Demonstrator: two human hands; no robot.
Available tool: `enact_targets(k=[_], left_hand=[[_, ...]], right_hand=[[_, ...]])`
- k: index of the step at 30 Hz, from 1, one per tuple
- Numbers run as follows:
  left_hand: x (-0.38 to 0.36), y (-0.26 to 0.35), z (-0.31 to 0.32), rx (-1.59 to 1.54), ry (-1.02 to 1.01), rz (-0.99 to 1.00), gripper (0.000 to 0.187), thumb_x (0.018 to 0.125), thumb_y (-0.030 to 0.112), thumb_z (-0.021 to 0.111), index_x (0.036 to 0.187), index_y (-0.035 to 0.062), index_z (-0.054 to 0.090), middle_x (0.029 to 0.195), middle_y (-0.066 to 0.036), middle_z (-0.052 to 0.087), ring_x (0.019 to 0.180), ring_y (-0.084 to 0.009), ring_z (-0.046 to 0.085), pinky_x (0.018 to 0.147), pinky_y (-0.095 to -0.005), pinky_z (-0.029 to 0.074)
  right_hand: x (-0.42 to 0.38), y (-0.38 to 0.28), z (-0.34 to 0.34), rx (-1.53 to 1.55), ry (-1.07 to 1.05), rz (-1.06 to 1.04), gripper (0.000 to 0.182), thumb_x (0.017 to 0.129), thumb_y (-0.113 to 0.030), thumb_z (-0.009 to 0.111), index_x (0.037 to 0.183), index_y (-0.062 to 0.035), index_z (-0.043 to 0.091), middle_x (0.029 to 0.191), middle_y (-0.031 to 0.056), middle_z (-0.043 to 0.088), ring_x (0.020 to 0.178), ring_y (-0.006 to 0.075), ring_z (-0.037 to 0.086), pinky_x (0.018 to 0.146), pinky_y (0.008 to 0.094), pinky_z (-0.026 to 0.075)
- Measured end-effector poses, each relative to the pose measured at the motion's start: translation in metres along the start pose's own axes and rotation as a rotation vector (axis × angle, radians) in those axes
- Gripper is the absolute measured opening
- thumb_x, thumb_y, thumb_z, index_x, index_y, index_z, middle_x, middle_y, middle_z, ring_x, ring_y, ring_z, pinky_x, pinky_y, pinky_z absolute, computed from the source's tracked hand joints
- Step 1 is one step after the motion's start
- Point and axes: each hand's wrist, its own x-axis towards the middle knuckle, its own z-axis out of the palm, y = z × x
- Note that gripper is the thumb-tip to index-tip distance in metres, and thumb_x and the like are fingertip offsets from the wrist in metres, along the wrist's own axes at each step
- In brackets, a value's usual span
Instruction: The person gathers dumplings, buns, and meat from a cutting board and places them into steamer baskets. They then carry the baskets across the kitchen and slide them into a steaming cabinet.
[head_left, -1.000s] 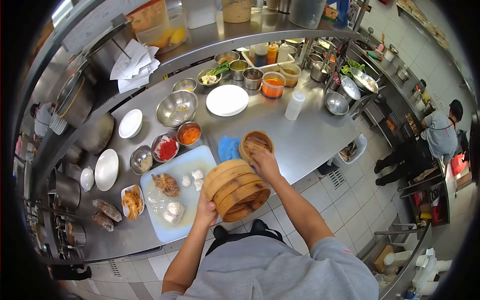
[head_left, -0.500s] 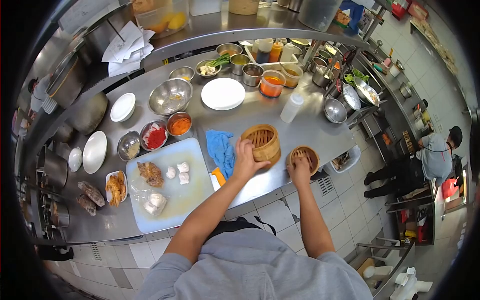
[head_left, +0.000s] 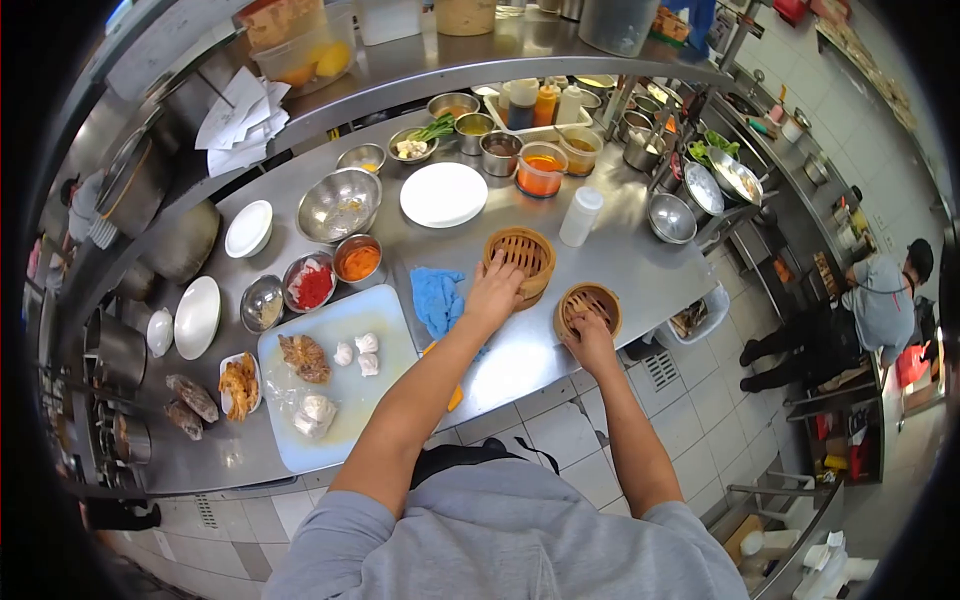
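Right of the blue cloth (head_left: 436, 300), the left hand (head_left: 495, 288) lay over the rim of the larger steamer (head_left: 526, 250) on the desk (head_left: 645, 270), its grip impossible to tell; the right hand (head_left: 591, 342) pinched the smaller steamer (head_left: 600, 299).

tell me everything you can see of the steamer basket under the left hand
The steamer basket is round, tan and looks like bamboo, with a slatted floor showing through its open top and no food visible on it. It sits open side up on the metal counter, right of the blue cloth. The left hand touches its near-left rim.
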Motion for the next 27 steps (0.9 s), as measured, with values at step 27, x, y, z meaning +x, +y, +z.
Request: enact_targets(k=[27], left_hand=[[-0.321, -0.125, -0.175, -0.593, 0.391, -0.453, 0.018, 0.089, 0.009, 0.070, 0.106, 0.0054, 0.067, 0.111, -0.010, 0.066, 0.098, -0.0220, 0.065, 0.079, -0.0320, 0.053]], right_hand=[[-0.035, -0.073, 0.046, 0.759, 0.125, 0.182, 0.025, 0.099, -0.011, 0.059, 0.120, 0.0022, 0.060, 0.110, 0.0092, 0.063, 0.102, 0.0178, 0.062, 0.090, 0.0294, 0.049]])
